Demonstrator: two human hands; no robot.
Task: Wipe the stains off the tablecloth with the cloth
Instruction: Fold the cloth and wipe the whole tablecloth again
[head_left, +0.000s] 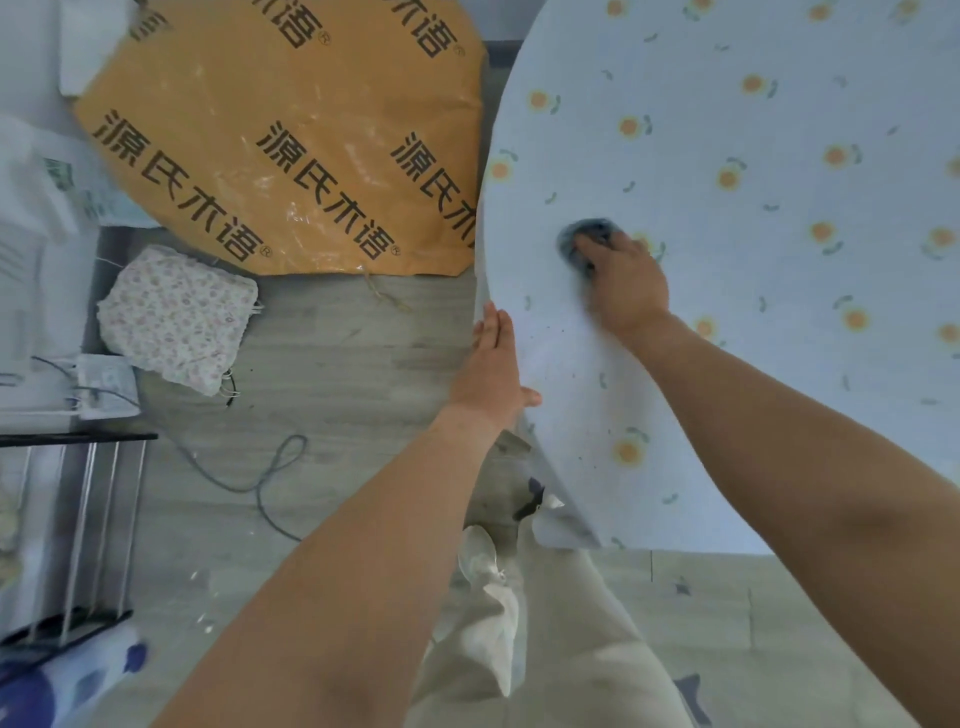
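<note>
**Wiping near the table's left edge, one hand bracing**

My right hand (626, 283) presses a small dark cloth (582, 241) onto the tablecloth (753, 208), a little right of the frame's centre. My fingers curl over the wad and it bunches under them, so I judge it soft, light and limp. It is best held as a ball under the palm, since a pinched corner would only trail. It is blurred, so I can't say whether it is damp.

The tablecloth is pale with small orange flowers and fills the right side of the frame. It looks thin and smooth, lying on a round top, and I expect it to slide or wrinkle if rubbed hard. For that reason my left hand (493, 364) lies flat against the table's rim at centre frame, fingers straight and together, thumb over the edge, gripping nothing. Fine dark specks (563, 332) dot the cloth between my two hands and further down toward the lower flower; these seem to be what is left to wipe.

Nothing stands on the table near my hands. On the floor, an orange printed sack (291, 135) fills the upper left, a flowered cushion (176, 317) lies below it, a grey cable (270, 478) loops lower down, and a metal rack (83, 530) sits at far left. My legs stand close against the table's lower edge.
</note>
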